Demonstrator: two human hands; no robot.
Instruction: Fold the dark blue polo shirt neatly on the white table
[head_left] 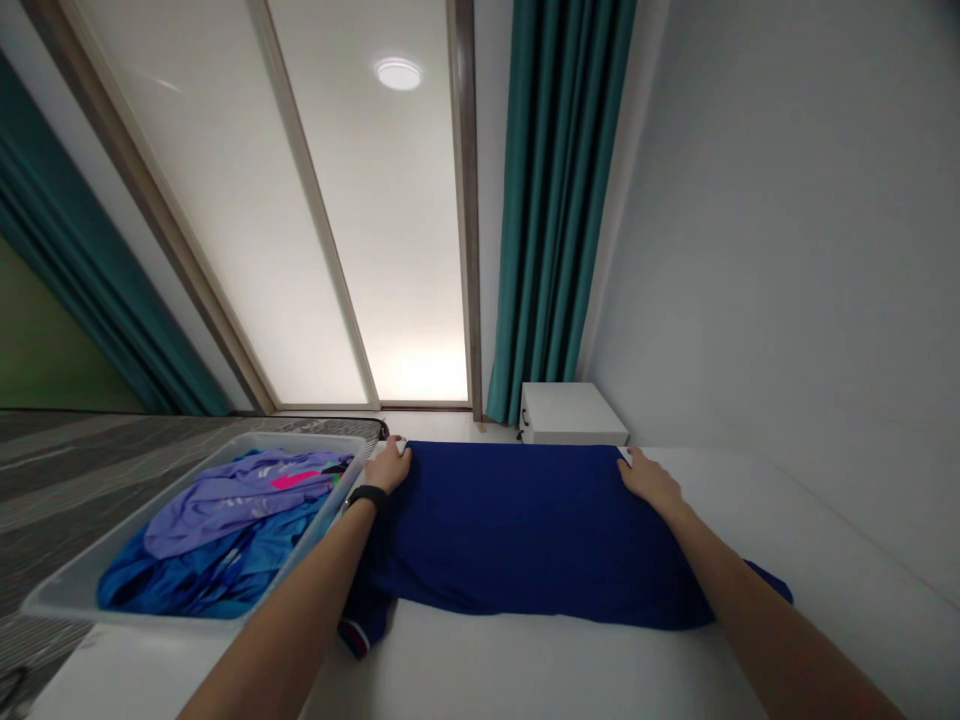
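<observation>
A navy blue shirt [517,530] is stretched wide over the white table, its far edge pulled straight between my two hands. My left hand [389,466] pinches the far left corner and wears a black band at the wrist. At the far right corner, my right hand [651,480] grips the cloth between thumb and fingers. One sleeve with a red and white striped cuff sticks out at the lower left. The other sleeve shows in part beyond my right forearm.
A translucent plastic bin [67,590] to the left holds purple and blue clothes [247,500]. The white table [540,670] meets a grey wall [795,250] on the right. Behind stand a small white cabinet [571,405], a teal curtain [562,200] and frosted sliding doors [390,250].
</observation>
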